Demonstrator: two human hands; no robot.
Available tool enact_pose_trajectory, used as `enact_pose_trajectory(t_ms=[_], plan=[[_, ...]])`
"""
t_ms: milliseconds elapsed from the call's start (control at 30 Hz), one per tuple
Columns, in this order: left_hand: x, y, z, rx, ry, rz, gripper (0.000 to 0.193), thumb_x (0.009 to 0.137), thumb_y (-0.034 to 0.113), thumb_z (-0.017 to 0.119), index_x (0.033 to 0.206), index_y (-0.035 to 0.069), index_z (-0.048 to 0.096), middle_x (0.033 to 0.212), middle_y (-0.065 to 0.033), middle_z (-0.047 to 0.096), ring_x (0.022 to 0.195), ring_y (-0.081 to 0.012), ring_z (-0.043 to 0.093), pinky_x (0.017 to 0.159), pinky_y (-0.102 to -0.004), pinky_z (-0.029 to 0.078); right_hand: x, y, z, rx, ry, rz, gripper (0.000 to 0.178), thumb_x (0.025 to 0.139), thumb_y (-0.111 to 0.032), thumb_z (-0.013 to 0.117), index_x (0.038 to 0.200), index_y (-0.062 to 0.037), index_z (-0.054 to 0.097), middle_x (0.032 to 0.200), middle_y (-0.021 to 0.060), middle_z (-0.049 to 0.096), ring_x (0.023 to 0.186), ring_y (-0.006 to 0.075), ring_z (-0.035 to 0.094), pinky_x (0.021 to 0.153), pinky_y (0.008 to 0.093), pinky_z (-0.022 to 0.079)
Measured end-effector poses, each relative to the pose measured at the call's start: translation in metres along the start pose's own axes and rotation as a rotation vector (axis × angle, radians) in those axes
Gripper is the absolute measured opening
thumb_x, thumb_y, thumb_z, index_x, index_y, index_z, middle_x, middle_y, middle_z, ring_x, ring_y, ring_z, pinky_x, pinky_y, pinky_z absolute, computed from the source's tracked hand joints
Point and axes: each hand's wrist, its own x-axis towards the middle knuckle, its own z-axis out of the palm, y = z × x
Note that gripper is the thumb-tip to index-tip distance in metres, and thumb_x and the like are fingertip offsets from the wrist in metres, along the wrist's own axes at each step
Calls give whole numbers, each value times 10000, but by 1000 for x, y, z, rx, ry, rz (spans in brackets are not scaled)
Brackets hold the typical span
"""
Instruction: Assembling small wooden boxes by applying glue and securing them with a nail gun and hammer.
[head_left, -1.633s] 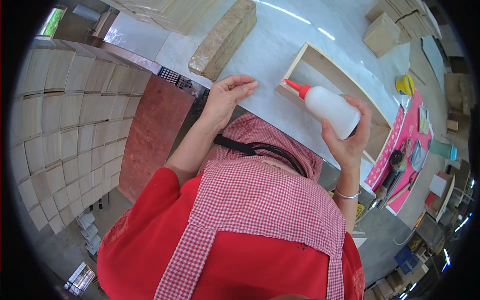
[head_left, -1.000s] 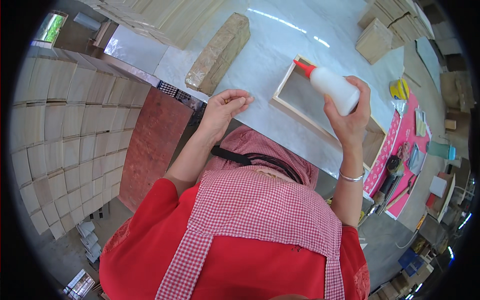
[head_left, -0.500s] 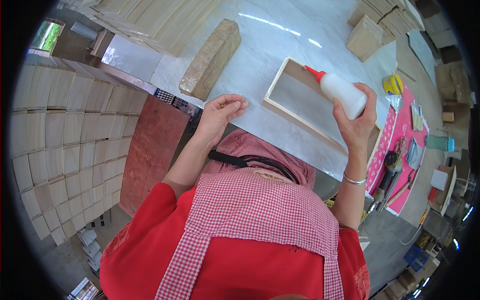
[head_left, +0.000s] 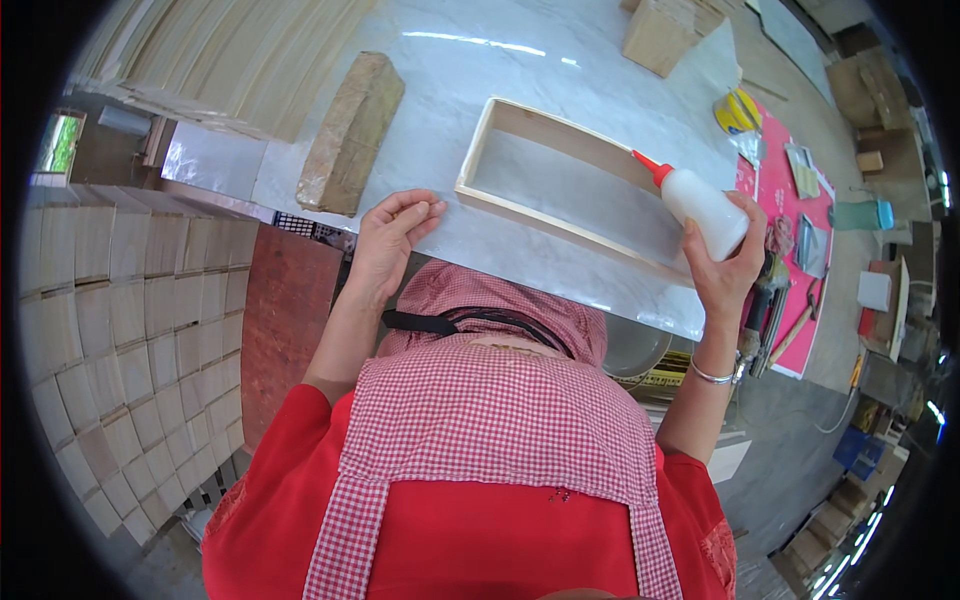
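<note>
Two hands work at mid-frame. Right hand (head_left: 722, 262) is wrapped tight around a white glue bottle (head_left: 703, 207), its red tip at the wooden frame (head_left: 560, 222)'s far rail. Left hand (head_left: 388, 238) rests loosely curled, empty, on the table (head_left: 440, 80) edge just left of the frame. Farther up-left lies a block (head_left: 350, 132).
</note>
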Motion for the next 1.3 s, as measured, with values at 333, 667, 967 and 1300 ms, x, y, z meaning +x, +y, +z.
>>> enact_pose_trajectory(t_ms=[333,667,967,1300], plan=[[4,0,8,29,-21,16,168,944,21,603,1097,-40,633,1064,-110,674,1018,-208,677,883,-278,560,-24,27,-53,-117,110,118,541,696,-51,798,1170,-16,540,1099,122,609,978,240,612,838,361,507],[3,-2,13,71,-5,8,167,954,24,589,1103,-38,631,1065,-107,673,1020,-202,675,875,-273,561,-40,44,-84,-220,108,151,554,765,-63,807,1231,-28,510,1162,115,580,1030,218,597,856,334,519],[4,-7,16,82,-21,5,174,961,32,583,1113,-37,630,1074,-108,671,1028,-203,672,876,-279,558,-54,30,-95,-179,165,225,532,715,-56,804,1175,-14,541,1088,117,607,958,220,611,815,347,515],[0,-10,12,76,-31,5,181,961,33,584,1120,-39,630,1078,-109,671,1013,-196,672,877,-281,555,-94,0,-120,-199,93,209,529,711,-51,801,1170,-20,538,1095,113,602,952,220,604,827,349,515]])
